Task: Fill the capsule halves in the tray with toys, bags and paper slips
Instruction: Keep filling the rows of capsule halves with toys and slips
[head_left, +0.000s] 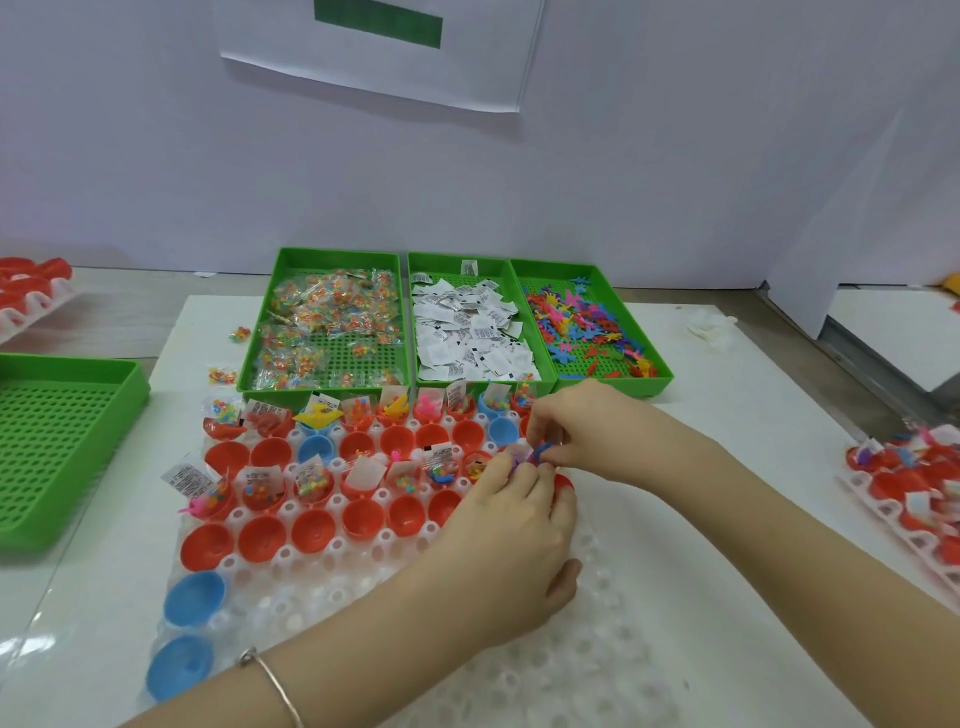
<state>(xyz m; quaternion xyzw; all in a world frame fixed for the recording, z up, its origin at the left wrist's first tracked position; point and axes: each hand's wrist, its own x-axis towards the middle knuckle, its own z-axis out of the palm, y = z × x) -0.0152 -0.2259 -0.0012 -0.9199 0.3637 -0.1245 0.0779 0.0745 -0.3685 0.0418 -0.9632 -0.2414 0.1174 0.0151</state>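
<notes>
Nearest, a left forearm wearing a thin silver bangle is reaching across the clear dimpled tray, which is lying on a white mat in front of the person. Two blue capsule halves are sitting open side up at the tray's near left corner. Just beyond them a row of red capsule halves is standing empty. The left hand is curling its fingers, its fingertips pinching a small purple-and-blue toy. The right hand is pinching the same toy from the far side, over the tray's right part. The farther rows are holding halves filled with bead bags, bright toys and upright white slips. Behind the tray three green bins are sitting side by side, with the bags at left, the paper slips in the middle and the loose toys at right. The slips are carrying black print too small to read. On the wall a white sheet is showing a plain green rectangle.
</notes>
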